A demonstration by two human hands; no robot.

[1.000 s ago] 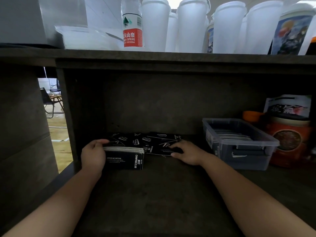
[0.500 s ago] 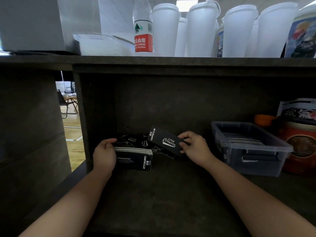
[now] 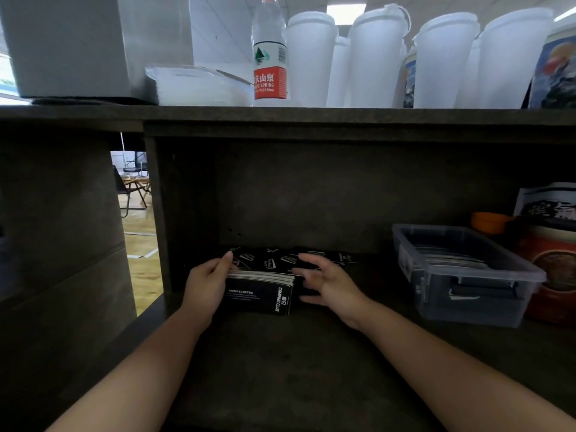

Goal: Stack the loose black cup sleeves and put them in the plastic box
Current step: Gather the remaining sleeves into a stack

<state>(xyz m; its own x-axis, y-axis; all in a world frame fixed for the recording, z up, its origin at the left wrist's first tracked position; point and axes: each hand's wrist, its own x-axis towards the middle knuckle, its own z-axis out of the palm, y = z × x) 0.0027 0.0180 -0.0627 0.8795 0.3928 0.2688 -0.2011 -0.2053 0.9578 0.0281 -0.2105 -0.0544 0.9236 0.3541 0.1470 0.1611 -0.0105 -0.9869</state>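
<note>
A stack of black cup sleeves (image 3: 260, 296) with white lettering stands on its edge on the dark shelf, and my left hand (image 3: 205, 283) grips its left end. One black sleeve (image 3: 274, 265) lies flat on top of the stack. My right hand (image 3: 327, 283) hovers at the stack's right end with fingers spread, holding nothing. More loose black sleeves (image 3: 339, 258) lie flat behind, near the back wall. The clear plastic box (image 3: 461, 275) sits to the right and has sleeves inside.
An orange-red tin (image 3: 551, 269) and a printed package stand right of the box. The upper shelf carries white lidded cups (image 3: 377, 60), a water bottle (image 3: 269, 54) and a grey box. A wooden panel closes the compartment on the left.
My right hand lifted a loose sleeve from the pile, carried it left onto the stack and let go of it. My left hand kept its grip on the stack.
</note>
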